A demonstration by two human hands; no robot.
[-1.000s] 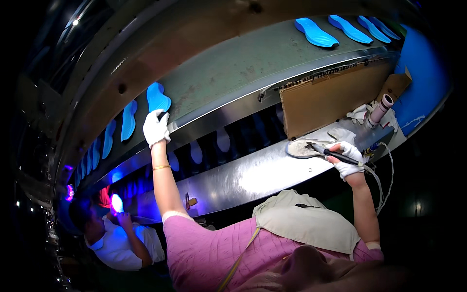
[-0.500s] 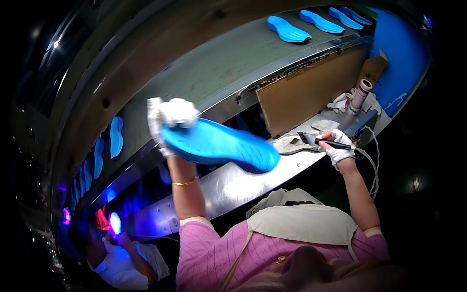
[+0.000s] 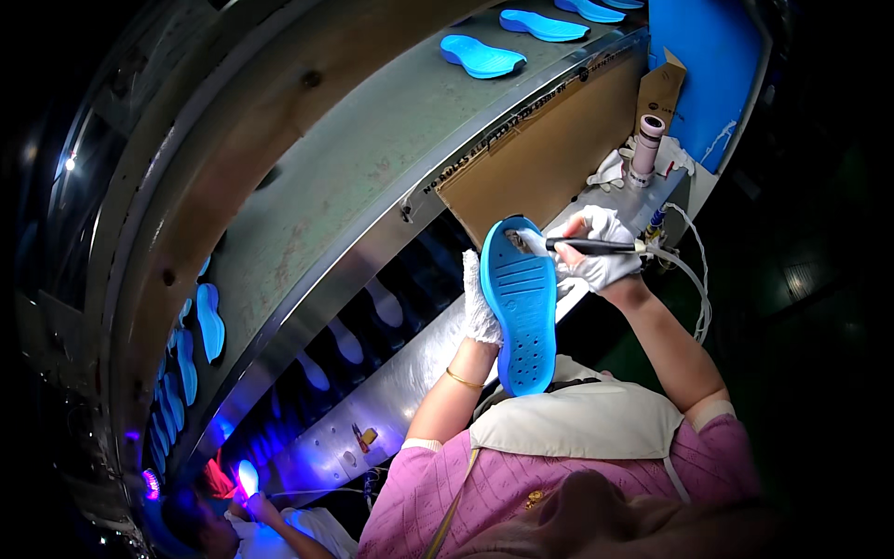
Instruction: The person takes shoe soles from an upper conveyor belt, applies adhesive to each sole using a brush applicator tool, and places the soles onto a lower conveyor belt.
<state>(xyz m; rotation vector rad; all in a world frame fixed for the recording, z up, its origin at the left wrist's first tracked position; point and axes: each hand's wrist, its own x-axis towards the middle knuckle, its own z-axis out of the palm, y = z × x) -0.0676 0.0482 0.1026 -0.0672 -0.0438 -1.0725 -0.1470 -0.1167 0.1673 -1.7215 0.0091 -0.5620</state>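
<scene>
A blue shoe sole (image 3: 521, 307) is held upright before me, its perforated end toward my body. My left hand (image 3: 480, 303), in a white glove, grips its left edge, with the fingers partly hidden behind it. In my right hand (image 3: 601, 256), gloved with bare fingertips, is a brush (image 3: 591, 246) with a black handle and a pale tube at its rear. The bristles are over the far end of the sole, apparently touching its inner surface. The lower fingers of this hand lie close to the sole's right edge.
Beyond a metal ledge (image 3: 410, 377) runs a green belt (image 3: 372, 158) bearing several blue soles (image 3: 482, 58). Cardboard (image 3: 545, 154) leans against its side. A pink bottle (image 3: 647, 149) stands by white gloves (image 3: 609, 170). A tube (image 3: 689, 270) hangs at right; a co-worker (image 3: 270, 522) sits at lower left.
My left hand has brought the sole down and right from above the belt's edge and turned it upright. My right hand has moved the brush left onto the sole. The view has shifted.
</scene>
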